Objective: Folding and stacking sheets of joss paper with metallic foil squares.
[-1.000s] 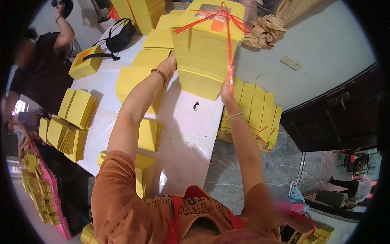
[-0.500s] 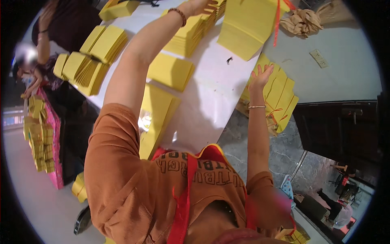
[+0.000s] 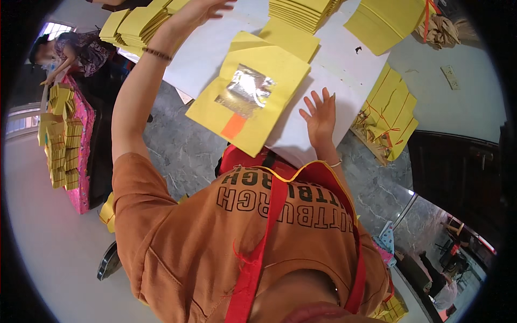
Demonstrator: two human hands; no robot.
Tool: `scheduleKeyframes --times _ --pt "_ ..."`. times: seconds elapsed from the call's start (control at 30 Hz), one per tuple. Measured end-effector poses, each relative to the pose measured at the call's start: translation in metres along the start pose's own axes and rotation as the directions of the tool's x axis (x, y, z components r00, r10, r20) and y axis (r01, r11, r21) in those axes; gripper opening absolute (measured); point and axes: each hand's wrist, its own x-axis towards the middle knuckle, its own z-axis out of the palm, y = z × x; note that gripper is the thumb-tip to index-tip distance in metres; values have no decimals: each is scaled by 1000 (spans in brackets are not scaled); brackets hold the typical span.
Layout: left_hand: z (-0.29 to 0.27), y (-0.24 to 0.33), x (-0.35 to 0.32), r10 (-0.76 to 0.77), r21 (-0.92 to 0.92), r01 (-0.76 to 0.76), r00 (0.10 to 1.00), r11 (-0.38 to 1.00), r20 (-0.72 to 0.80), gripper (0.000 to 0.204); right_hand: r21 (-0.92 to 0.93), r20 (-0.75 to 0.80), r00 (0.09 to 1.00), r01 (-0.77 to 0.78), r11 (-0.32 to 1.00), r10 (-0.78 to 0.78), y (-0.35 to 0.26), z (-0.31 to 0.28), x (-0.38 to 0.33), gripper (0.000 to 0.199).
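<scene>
A stack of yellow paper sheets (image 3: 291,81) lies at the near edge of the white table, its top sheet bearing a silver foil square (image 3: 247,89) and an orange strip (image 3: 233,126). To the right of it my right hand (image 3: 321,118) hovers over the tabletop, palm up, fingers spread and nothing in them. My left hand (image 3: 203,12) is stretched out past the far left of that stack, fingers apart and holding nothing I can see. A further yellow pile (image 3: 293,40) sits just behind the foil-topped stack.
Thick yellow paper bundles (image 3: 141,24) line the table's far left, and folded yellow sheets (image 3: 382,24) its far right. Red-tied yellow bundles (image 3: 396,107) stand by the right wall. Leftward, a person (image 3: 81,51) works beside a pink-covered table (image 3: 83,161) loaded with yellow bundles.
My left hand has moved left, off the far yellow stacks. My right hand has come in over the table from beyond its right edge. The foil-topped sheet, earlier mostly behind my left arm, now shows whole.
</scene>
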Motion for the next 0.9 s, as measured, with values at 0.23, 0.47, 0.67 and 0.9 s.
scheduleKeyframes --times 0.23,0.47,0.67,0.9 --pt "-21 -207 -23 -390 -309 465 879 830 274 59 -43 -8 994 113 993 -114 43 53 -4 65" --pt "46 -220 -45 146 -276 -88 969 957 199 47 29 -135 987 87 996 -83 35 92 -21 58" --pt "42 -219 -21 -120 -515 276 941 812 315 43 115 -197 978 91 989 -67 47 82 -8 51" --pt "21 -233 101 -47 -252 57 998 966 43 48 260 -131 988 -47 965 83 35 55 20 56"
